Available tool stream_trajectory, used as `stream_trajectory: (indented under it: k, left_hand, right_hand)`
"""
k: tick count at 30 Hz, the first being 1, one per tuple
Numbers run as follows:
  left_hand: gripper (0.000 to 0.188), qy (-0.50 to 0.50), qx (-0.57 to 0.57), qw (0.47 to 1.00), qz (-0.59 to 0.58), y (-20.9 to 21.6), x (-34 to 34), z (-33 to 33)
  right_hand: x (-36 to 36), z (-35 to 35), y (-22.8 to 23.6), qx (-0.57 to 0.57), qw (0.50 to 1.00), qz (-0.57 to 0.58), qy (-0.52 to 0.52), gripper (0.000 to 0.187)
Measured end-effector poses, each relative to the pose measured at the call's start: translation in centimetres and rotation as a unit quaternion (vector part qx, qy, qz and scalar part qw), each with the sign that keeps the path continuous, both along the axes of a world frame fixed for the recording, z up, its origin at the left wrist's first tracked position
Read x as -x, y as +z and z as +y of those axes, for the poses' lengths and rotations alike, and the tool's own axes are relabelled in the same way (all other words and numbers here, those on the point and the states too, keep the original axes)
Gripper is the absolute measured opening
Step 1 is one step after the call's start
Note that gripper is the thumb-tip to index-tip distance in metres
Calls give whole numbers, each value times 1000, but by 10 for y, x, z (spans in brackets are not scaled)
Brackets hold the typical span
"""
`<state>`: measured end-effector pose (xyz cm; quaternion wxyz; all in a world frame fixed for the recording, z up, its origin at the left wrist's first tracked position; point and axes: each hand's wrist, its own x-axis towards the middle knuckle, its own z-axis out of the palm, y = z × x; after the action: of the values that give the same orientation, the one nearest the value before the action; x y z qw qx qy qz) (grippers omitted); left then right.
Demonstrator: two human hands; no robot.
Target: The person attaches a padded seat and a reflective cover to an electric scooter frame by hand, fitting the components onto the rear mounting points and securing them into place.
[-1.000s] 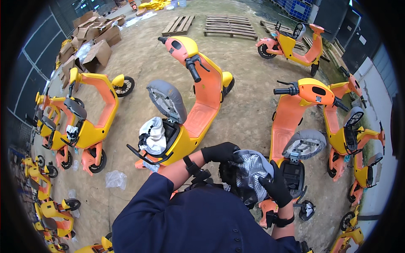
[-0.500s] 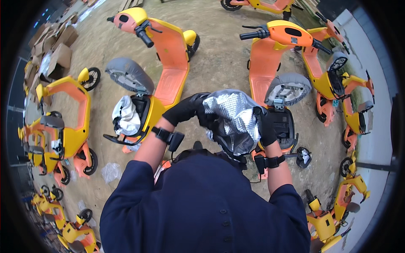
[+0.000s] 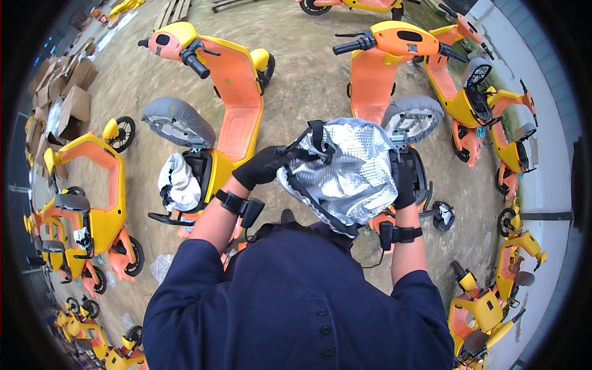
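Between my hands, in front of my chest, I hold a silver foil-lined bag [image 3: 351, 172] with a grey outside and dark edging. A black strap loop [image 3: 317, 137] sticks up at its upper left. My left hand [image 3: 268, 166], in a black glove, is closed on the bag's left edge; some of its fingertips are lost among dark folds. The black-gloved right hand [image 3: 404, 185] grips the opposite side, its fingers partly behind the foil. Just beyond the bag stands a yellow and orange scooter [image 3: 370, 80] with its grey seat [image 3: 414, 120] tipped up, partly hidden by the bag.
At left, another scooter [image 3: 237, 123] has its seat [image 3: 179, 123] raised, with a white and grey bag [image 3: 179, 182] over its rear. More scooters line both sides. Cardboard boxes [image 3: 77, 108] are piled far left. A small dark bundle [image 3: 443, 216] lies right.
The bag is spread wider, with more silver lining facing up and its strap loop now showing. My left hand has shifted left along with its edge. The whole view has moved slightly.
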<state>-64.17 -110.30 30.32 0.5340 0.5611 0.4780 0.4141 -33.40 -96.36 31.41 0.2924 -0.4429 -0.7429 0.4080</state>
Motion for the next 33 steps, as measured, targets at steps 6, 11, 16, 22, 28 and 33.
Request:
stream_trajectory:
  k: [6,11,16,22,28,33]
  left_hand:
    - [46,118,128,900,-398,-10,-7,-34]
    - [52,6,5,806,-592,22,-26,-9]
    - [66,-67,118,775,-618,2,16,5]
    - [31,150,290,845,-424,-35,-31,-11]
    - [30,64,52,972,-221,-48,-43,16]
    - [17,81,211,841,-492,-53,-45,26]
  right_hand:
    - [-6,7,-65,-57,987,-145,47,43]
    - [22,-40,-108,271,951,103,108,31]
    - [3,-14,-118,-24,990,-140,25,34]
    - [12,-13,-74,-57,977,-31,-204,45]
    - [31,-35,-31,-68,969,38,-233,47]
    - [-10,-11,-105,-92,958,25,-271,44]
